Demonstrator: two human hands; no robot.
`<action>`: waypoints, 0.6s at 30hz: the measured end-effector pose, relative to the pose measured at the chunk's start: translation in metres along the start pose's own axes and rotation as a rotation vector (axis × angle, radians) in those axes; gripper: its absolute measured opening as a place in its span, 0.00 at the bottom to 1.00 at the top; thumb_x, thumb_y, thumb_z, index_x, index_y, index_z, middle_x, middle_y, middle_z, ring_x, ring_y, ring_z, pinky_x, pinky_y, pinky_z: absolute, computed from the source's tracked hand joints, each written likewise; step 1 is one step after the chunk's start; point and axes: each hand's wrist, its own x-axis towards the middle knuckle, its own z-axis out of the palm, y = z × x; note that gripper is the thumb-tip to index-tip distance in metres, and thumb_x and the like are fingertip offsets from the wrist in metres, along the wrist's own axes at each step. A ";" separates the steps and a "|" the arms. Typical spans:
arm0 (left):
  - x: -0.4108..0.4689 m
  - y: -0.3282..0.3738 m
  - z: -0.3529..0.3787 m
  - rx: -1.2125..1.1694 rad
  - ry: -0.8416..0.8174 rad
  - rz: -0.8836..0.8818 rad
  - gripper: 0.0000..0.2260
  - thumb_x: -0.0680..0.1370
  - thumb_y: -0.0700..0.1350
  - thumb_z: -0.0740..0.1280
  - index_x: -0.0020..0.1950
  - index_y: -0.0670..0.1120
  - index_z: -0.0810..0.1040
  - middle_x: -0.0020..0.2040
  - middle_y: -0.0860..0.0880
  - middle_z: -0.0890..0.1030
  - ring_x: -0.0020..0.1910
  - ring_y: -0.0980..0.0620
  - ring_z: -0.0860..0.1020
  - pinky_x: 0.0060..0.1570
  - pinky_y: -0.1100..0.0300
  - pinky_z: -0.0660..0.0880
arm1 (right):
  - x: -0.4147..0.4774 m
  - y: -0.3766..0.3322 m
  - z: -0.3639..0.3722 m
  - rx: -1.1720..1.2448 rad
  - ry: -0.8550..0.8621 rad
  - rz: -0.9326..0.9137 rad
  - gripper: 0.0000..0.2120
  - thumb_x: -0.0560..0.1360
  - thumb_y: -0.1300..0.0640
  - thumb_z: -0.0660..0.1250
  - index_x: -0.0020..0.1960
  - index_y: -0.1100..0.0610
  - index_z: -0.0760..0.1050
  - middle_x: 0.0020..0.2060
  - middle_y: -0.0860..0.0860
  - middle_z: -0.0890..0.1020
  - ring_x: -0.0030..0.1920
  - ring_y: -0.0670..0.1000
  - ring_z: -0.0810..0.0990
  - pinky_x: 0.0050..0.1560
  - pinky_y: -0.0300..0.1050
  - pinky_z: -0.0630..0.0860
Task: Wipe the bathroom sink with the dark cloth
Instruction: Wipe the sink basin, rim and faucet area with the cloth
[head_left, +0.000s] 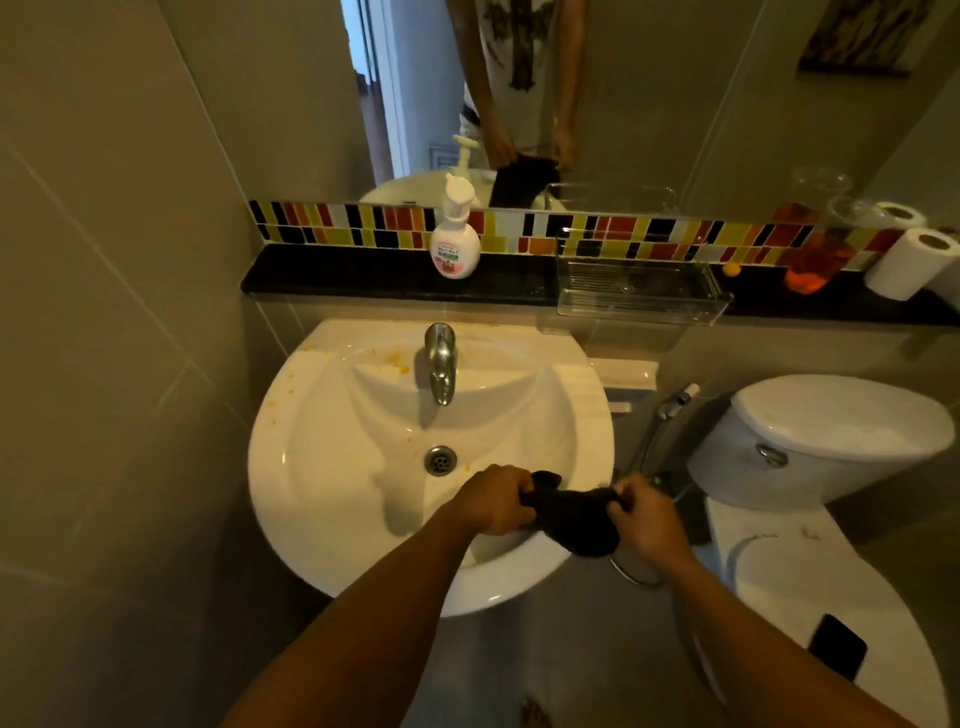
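While both hands clench it | dark cloth (571, 514) soft, light, limp | left hand (493, 501), right hand (641, 519) grip opposite ends | bunch before wiping sink (311, 519)

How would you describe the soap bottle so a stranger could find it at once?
Start at the white sink and go up past the tap to the black ledge. The soap bottle stands there, the only white pump bottle with a pink label.

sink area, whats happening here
A person stands at a white bathroom sink, holding a dark cloth bunched between the left hand and right hand over the basin's front rim. The cloth isn't on the surface yet. Yellow-orange spots remain near the faucet and along the left rim, so wiping looks unstarted.
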 end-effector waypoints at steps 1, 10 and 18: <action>-0.005 -0.001 -0.014 -0.015 0.048 0.008 0.12 0.72 0.46 0.69 0.53 0.45 0.78 0.53 0.44 0.80 0.50 0.44 0.78 0.46 0.55 0.74 | 0.000 -0.015 -0.010 -0.013 0.017 -0.080 0.07 0.74 0.62 0.66 0.43 0.54 0.70 0.41 0.54 0.78 0.45 0.56 0.79 0.37 0.42 0.71; -0.079 -0.021 -0.139 -0.216 0.375 0.068 0.04 0.73 0.43 0.68 0.46 0.47 0.76 0.46 0.45 0.78 0.45 0.46 0.77 0.46 0.53 0.76 | -0.008 -0.154 -0.041 -0.164 0.040 -0.466 0.06 0.77 0.56 0.62 0.54 0.51 0.67 0.45 0.51 0.78 0.45 0.53 0.79 0.44 0.51 0.78; -0.167 -0.095 -0.204 -0.222 0.539 -0.018 0.05 0.76 0.40 0.67 0.49 0.48 0.74 0.43 0.49 0.76 0.42 0.51 0.77 0.40 0.59 0.75 | -0.035 -0.248 -0.001 -0.400 -0.004 -0.738 0.07 0.76 0.53 0.65 0.53 0.51 0.76 0.49 0.51 0.80 0.49 0.52 0.78 0.49 0.48 0.77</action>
